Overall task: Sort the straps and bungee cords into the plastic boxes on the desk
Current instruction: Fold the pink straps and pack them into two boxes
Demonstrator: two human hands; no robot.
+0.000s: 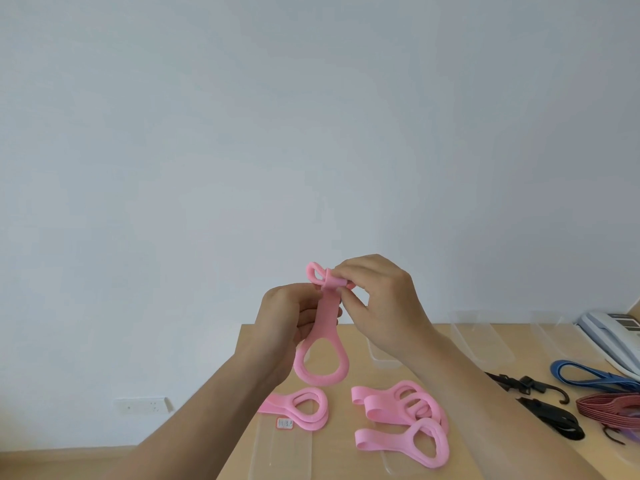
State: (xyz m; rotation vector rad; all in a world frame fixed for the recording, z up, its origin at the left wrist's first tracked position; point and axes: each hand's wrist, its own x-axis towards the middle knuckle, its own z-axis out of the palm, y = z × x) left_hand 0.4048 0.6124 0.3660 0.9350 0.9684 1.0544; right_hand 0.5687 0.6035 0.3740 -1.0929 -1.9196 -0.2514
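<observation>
A person holds a pink strap [322,327] up over the far edge of a wooden desk [491,445], its ring end hanging down clear of the surface. The left hand [287,317] curls its fingers round the strap's flat band, while the right hand [377,299], at 1 o'clock from it, pinches the folded top end between thumb and fingertips.

More pink straps lie on the desk: a small stack [304,408] at 6 o'clock from the held strap, and a looser heap [405,414] at 5 o'clock. Clear plastic boxes [485,351] sit at 3 o'clock from the hands, near the desk's back edge. Farther right, a blue bungee cord [595,375] lies at 12 o'clock from a bundle of red bungee cords [613,408], with black straps [550,417] at 9 o'clock from the bundle. A white telephone [613,330] rests at the frame's 3 o'clock edge.
</observation>
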